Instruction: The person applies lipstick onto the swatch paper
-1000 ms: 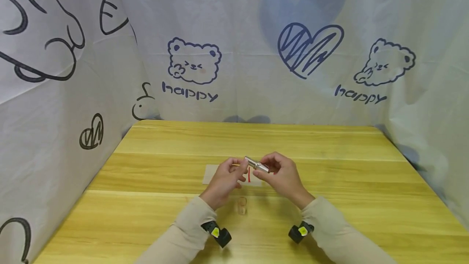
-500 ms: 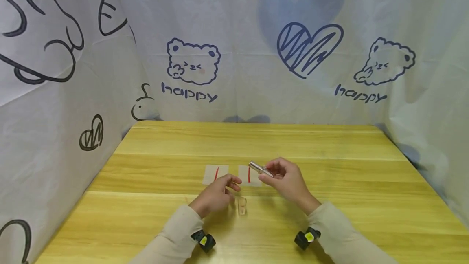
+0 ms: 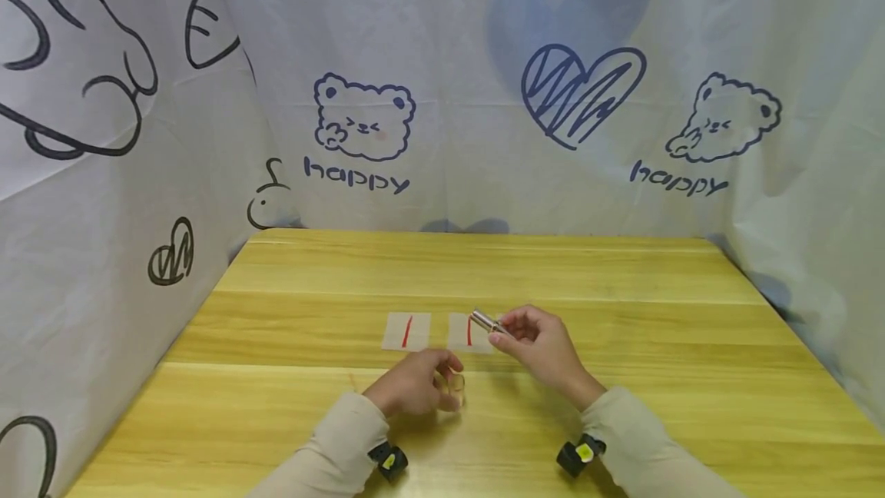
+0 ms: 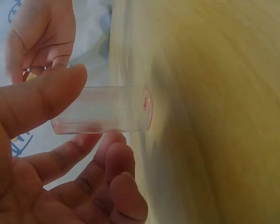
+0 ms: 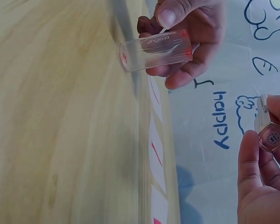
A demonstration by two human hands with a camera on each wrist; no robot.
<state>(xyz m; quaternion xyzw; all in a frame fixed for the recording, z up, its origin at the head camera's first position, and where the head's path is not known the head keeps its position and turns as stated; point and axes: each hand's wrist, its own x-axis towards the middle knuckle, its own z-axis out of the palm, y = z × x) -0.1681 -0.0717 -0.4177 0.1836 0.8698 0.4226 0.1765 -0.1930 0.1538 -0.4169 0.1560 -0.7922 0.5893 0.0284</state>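
Note:
A clear lipstick cap [image 5: 154, 52] stands upright on the table, with small lettering on its side and reddish traces at both ends. My left hand [image 3: 418, 381] is around it, thumb on one side and bent fingers on the other; in the right wrist view a small gap shows between thumb and cap. Across the left wrist view the thumb overlaps part of the cap [image 4: 112, 109]. My right hand [image 3: 542, 336] pinches a silver lipstick tube [image 3: 488, 321] between thumb and fingers, held above the table. The tube's faceted base [image 5: 272, 137] carries a round label.
Beyond the hands lie white paper cards [image 3: 394, 331] marked with red strokes; another card [image 5: 161, 198] shows in the right wrist view. White curtains [image 3: 470, 175] with printed drawings enclose the wooden table [image 3: 588, 267] at the back and sides.
My left hand has left the lipstick tube and come down toward the near side, to the clear cap. My right hand keeps the tube and has shifted slightly right and nearer.

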